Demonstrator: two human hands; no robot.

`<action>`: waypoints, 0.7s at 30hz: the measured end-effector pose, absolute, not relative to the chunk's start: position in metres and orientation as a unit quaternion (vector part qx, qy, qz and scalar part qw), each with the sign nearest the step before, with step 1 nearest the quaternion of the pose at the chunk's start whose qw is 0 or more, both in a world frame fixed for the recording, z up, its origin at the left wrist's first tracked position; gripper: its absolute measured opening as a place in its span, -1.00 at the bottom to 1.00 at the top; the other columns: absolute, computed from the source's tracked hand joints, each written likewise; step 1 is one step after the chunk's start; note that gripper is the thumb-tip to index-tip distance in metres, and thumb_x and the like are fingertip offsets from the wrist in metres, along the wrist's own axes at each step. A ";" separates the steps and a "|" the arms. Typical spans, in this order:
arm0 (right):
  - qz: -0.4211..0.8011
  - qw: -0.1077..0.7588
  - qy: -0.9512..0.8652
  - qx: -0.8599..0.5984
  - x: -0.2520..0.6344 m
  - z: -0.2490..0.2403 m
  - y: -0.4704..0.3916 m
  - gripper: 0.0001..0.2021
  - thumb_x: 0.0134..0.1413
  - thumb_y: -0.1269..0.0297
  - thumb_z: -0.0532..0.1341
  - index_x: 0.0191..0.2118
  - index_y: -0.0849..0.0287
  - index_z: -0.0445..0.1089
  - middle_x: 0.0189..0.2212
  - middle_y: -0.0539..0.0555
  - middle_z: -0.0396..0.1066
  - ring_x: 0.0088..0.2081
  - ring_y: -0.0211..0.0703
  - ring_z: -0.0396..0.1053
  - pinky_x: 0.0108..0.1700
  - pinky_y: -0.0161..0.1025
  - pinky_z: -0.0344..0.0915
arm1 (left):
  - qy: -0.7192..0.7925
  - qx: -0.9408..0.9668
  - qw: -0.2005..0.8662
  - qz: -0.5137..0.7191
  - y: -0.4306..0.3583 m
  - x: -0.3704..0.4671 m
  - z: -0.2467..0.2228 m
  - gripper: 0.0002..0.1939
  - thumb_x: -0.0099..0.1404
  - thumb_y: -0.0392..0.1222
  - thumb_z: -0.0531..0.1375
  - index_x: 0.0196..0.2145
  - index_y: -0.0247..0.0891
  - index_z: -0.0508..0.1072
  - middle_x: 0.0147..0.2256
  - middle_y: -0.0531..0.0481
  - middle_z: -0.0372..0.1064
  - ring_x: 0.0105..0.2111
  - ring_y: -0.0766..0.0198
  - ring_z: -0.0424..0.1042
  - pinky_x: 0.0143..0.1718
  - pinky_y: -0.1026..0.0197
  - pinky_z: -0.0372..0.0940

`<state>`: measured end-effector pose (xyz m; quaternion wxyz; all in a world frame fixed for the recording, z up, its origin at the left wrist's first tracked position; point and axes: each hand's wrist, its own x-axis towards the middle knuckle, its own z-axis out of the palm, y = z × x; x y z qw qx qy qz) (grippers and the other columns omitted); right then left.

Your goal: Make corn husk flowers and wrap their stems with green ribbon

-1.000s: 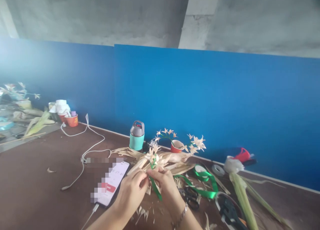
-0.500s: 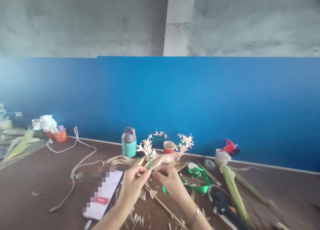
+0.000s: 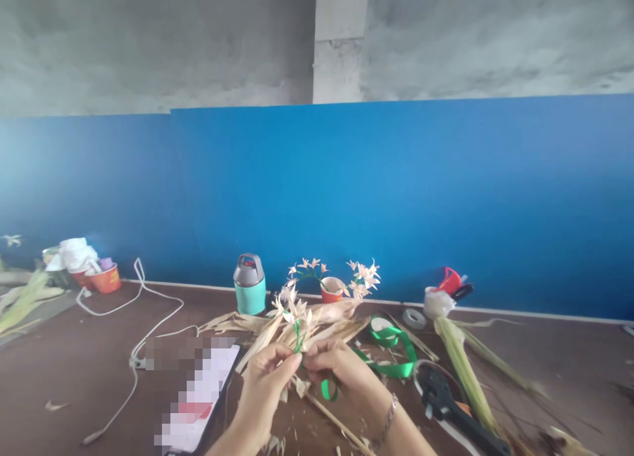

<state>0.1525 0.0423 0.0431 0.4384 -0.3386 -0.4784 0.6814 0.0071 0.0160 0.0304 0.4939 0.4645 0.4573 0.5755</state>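
My left hand (image 3: 271, 377) pinches the green stem of a small spray of cream husk flowers (image 3: 293, 305), which stands upright above the fingertips. Close beside it, my right hand (image 3: 337, 370) has its fingers pressed together near the base of the stem; what they hold is too small to make out. A loop of green ribbon (image 3: 329, 389) shows just below the right fingers. More green ribbon (image 3: 403, 368) lies curled on the table to the right, by its roll. Dried husks (image 3: 341, 314) lie behind both hands.
A phone (image 3: 201, 403) and white cable (image 3: 166, 307) lie left. Behind are a turquoise flask (image 3: 250, 295) and a red-and-white cup (image 3: 331, 290) with flower sprays. Right are clear tape (image 3: 414, 319), a black-handled tool (image 3: 448, 410) and green husk stalks (image 3: 463, 370). Scraps litter the brown table (image 3: 59, 363).
The view has shifted slightly. The flower spray has turned a little in my left hand, and my right fingers have curled more, with a ribbon loop now showing beneath them.
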 end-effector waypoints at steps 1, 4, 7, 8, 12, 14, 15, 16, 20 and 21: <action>0.686 0.428 -0.479 -0.340 0.155 0.045 0.042 -0.85 -0.26 0.38 0.32 -0.69 0.25 0.40 -0.76 -0.05 0.30 -0.68 -0.40 0.10 -0.59 -0.38 -0.03 | 0.460 0.464 0.501 0.568 0.016 0.007 0.032 -0.72 0.00 -0.07 0.33 -0.65 -0.29 0.39 -0.71 0.14 0.12 -0.66 0.41 0.09 -0.60 0.33 0.00; 0.686 0.400 -0.499 -0.348 0.162 0.052 0.040 -0.91 -0.24 0.34 0.36 -0.52 0.22 0.48 -0.60 -0.04 0.40 -0.58 -0.37 0.20 -0.51 -0.38 0.08 | 0.462 0.457 0.521 0.554 0.016 0.007 0.036 -0.72 -0.01 -0.04 0.34 -0.61 -0.30 0.42 -0.72 0.13 0.16 -0.70 0.42 0.10 -0.65 0.34 -0.01; 0.671 0.406 -0.522 -0.337 0.165 0.059 0.038 -0.85 -0.21 0.31 0.38 -0.41 0.21 0.50 -0.51 -0.02 0.43 -0.51 -0.33 0.25 -0.42 -0.36 0.16 | 0.449 0.426 0.558 0.552 0.015 0.008 0.039 -0.70 -0.04 -0.02 0.36 -0.61 -0.30 0.42 -0.75 0.14 0.18 -0.71 0.43 0.11 -0.67 0.35 0.00; 0.675 0.409 -0.522 -0.323 0.165 0.061 0.038 -0.85 -0.18 0.28 0.37 -0.42 0.23 0.50 -0.51 0.00 0.43 -0.49 -0.30 0.28 -0.38 -0.34 0.19 | 0.438 0.408 0.578 0.555 0.014 0.009 0.040 -0.70 -0.06 -0.03 0.37 -0.62 -0.30 0.41 -0.74 0.14 0.19 -0.71 0.44 0.11 -0.67 0.36 0.00; 0.741 0.413 -0.471 -0.241 0.158 0.063 0.035 -0.82 -0.11 0.23 0.34 -0.46 0.28 0.48 -0.51 0.05 0.44 -0.41 -0.18 0.37 -0.28 -0.25 0.24 | 0.361 0.305 0.692 0.546 0.008 0.011 0.044 -0.67 -0.16 -0.11 0.44 -0.65 -0.31 0.37 -0.69 0.16 0.19 -0.69 0.52 0.10 -0.69 0.43 -0.01; 0.777 0.406 -0.428 -0.219 0.155 0.059 0.034 -0.83 -0.15 0.26 0.37 -0.43 0.28 0.49 -0.49 0.05 0.45 -0.42 -0.18 0.39 -0.30 -0.24 0.25 | 0.335 0.244 0.738 0.533 0.005 0.012 0.044 -0.68 -0.22 -0.17 0.47 -0.59 -0.32 0.41 -0.66 0.17 0.20 -0.69 0.55 0.10 -0.70 0.45 -0.01; 0.793 0.400 -0.408 -0.212 0.153 0.057 0.034 -0.82 -0.17 0.28 0.38 -0.41 0.28 0.49 -0.50 0.05 0.46 -0.42 -0.18 0.39 -0.30 -0.24 0.26 | 0.328 0.216 0.753 0.529 0.004 0.012 0.043 -0.67 -0.25 -0.20 0.48 -0.55 -0.31 0.44 -0.63 0.17 0.21 -0.69 0.56 0.11 -0.70 0.46 0.00; 0.805 0.395 -0.391 -0.206 0.151 0.054 0.034 -0.81 -0.19 0.30 0.39 -0.41 0.28 0.49 -0.52 0.04 0.46 -0.43 -0.18 0.40 -0.30 -0.24 0.26 | 0.324 0.192 0.763 0.526 0.003 0.011 0.042 -0.65 -0.27 -0.23 0.49 -0.52 -0.31 0.45 -0.61 0.17 0.23 -0.69 0.56 0.12 -0.70 0.47 0.01; 0.823 0.399 -0.345 -0.210 0.144 0.044 0.033 -0.83 -0.23 0.32 0.41 -0.49 0.28 0.45 -0.58 0.02 0.46 -0.49 -0.21 0.40 -0.37 -0.28 0.27 | 0.324 0.161 0.772 0.523 0.003 0.009 0.036 -0.63 -0.31 -0.28 0.50 -0.53 -0.33 0.44 -0.62 0.18 0.23 -0.68 0.57 0.13 -0.70 0.49 0.02; 0.821 0.405 -0.338 -0.219 0.142 0.044 0.033 -0.83 -0.24 0.32 0.41 -0.52 0.27 0.44 -0.59 0.02 0.46 -0.52 -0.22 0.39 -0.41 -0.29 0.26 | 0.326 0.165 0.769 0.524 0.003 0.009 0.035 -0.64 -0.32 -0.28 0.50 -0.54 -0.33 0.44 -0.62 0.18 0.22 -0.69 0.57 0.13 -0.70 0.49 0.01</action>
